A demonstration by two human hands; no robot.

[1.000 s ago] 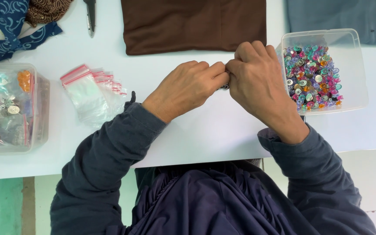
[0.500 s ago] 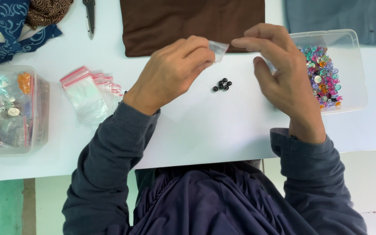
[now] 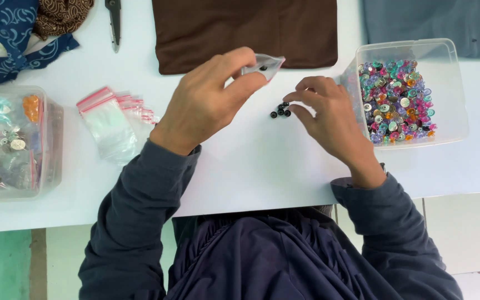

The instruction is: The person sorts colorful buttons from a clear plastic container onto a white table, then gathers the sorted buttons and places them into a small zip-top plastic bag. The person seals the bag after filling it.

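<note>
Glossy black beads (image 3: 280, 110) lie on a smooth matt white table (image 3: 251, 161) beside brown cloth (image 3: 240, 30).

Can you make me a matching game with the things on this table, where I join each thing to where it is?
Things:
1. small clear bag
2. black beads
3. tub of colourful beads
4. brown cloth

Places:
A. at the far edge of the table, lying flat
B. loose on the white table, under the right hand's fingertips
C. pinched in the left hand, held above the table
D. to the right of the right hand

Right pairs: 1-C, 2-B, 3-D, 4-A. The left hand holds the bag, and the right hand reaches to the black beads.
</note>
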